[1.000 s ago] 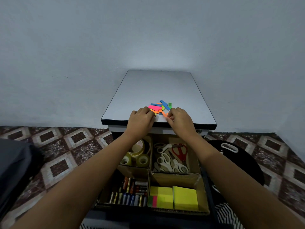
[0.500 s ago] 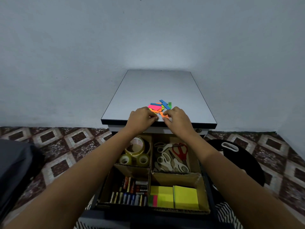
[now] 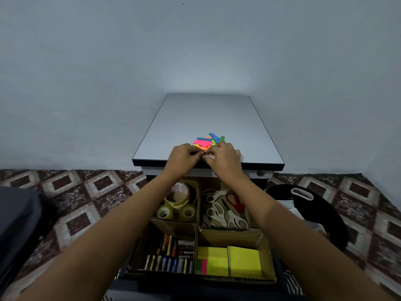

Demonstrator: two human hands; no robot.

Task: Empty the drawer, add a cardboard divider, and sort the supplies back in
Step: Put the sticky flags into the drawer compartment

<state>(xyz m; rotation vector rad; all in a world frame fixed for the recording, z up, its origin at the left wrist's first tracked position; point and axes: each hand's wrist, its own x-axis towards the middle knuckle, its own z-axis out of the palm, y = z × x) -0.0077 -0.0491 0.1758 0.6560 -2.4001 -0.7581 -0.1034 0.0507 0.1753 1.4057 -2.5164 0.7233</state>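
A small heap of coloured sticky flags (image 3: 206, 141) lies near the front edge of the grey cabinet top (image 3: 195, 118). My left hand (image 3: 184, 158) and my right hand (image 3: 224, 158) meet just in front of the heap, fingers curled, pinching flags at its near side. Below, the open drawer (image 3: 278, 268) holds a cardboard divider (image 3: 197, 224) with four compartments: tape rolls (image 3: 178, 203) back left, scissors (image 3: 225, 210) back right, batteries (image 3: 171, 255) front left, yellow sticky note pads (image 3: 230, 260) front right.
The cabinet stands against a pale wall on a patterned tile floor (image 3: 86, 192). A black bag with a white handle (image 3: 303, 196) lies right of the drawer. A dark grey object (image 3: 17, 224) sits at the left edge.
Both hands have drawn closer together at the near side of the flag heap, fingertips now almost touching. The heap itself looks unchanged.
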